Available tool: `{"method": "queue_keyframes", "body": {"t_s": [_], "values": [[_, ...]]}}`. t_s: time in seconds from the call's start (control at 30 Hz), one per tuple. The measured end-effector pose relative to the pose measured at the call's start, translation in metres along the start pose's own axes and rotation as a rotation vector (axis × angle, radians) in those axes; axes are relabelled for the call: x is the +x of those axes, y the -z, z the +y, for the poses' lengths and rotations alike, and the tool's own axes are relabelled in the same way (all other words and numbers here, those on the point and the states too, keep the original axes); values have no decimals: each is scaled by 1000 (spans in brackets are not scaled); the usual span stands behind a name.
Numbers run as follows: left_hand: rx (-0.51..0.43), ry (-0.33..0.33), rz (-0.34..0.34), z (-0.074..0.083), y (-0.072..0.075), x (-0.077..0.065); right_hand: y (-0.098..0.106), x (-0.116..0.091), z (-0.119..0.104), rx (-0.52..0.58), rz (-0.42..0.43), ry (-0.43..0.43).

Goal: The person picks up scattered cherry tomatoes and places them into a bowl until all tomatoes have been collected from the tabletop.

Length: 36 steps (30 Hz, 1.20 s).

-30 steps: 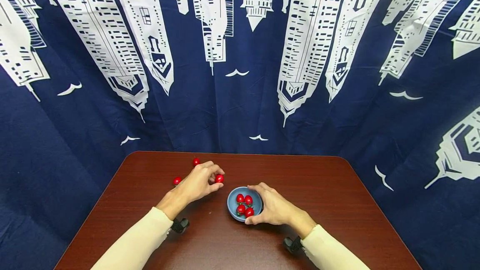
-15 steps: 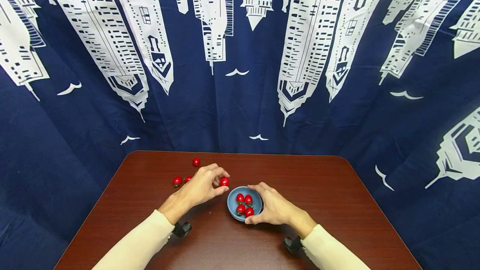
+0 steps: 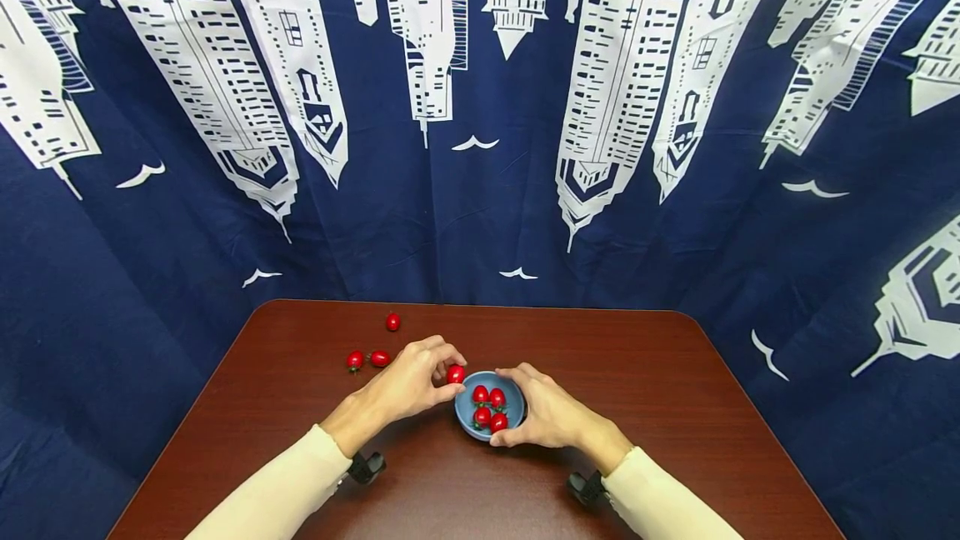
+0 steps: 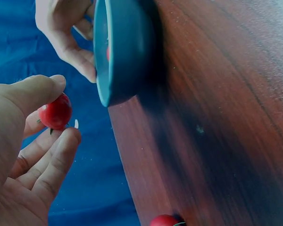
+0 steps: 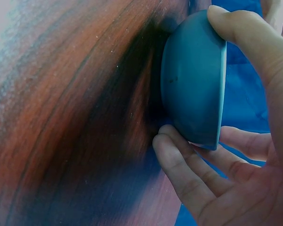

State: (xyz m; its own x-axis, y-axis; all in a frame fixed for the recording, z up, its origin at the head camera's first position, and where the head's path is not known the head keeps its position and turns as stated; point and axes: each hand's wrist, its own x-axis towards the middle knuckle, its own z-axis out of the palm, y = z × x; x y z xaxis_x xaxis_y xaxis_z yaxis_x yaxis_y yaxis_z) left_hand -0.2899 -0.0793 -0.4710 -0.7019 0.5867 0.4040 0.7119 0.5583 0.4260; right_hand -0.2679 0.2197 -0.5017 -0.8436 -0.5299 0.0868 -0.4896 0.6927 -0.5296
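Note:
My left hand (image 3: 411, 382) pinches a red cherry tomato (image 3: 455, 374) between thumb and fingers, just over the left rim of a small blue bowl (image 3: 465, 408). In the left wrist view this cherry tomato (image 4: 55, 112) has a bit of green stem and hangs apart from the bowl (image 4: 132, 56). Several cherry tomatoes (image 3: 482, 417) lie inside the bowl. My right hand (image 3: 558, 412) holds the bowl from the right, thumb at the near rim and fingers at the far side. From the right wrist, the thumb presses the rim of the bowl (image 5: 193, 80), with fingers against its opposite side.
Three loose cherry tomatoes lie on the brown wooden table (image 3: 637, 373): one at the left (image 3: 355, 361), one beside it (image 3: 380, 358), one farther back (image 3: 393, 322). A navy curtain (image 3: 450, 223) with white buildings hangs behind the table's far edge.
My left hand has carried its cherry tomato rightward and nearer to me, up to the bowl's rim, uncovering a loose tomato behind it. The right hand and bowl have stayed put.

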Motion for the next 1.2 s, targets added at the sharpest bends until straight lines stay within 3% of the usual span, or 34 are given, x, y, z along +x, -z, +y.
{"method": "queue_keyframes", "body": {"t_s": [0.77, 1.1, 1.2], "values": [[-54, 13, -64, 7, -15, -3, 0, 0, -1, -4, 1, -1], [-19, 21, -77, 9, -18, -2, -1, 0, 0, -12, 8, 8], [48, 27, -76, 10, -18, -2, -1, 0, 1, -8, 5, 11]]}}
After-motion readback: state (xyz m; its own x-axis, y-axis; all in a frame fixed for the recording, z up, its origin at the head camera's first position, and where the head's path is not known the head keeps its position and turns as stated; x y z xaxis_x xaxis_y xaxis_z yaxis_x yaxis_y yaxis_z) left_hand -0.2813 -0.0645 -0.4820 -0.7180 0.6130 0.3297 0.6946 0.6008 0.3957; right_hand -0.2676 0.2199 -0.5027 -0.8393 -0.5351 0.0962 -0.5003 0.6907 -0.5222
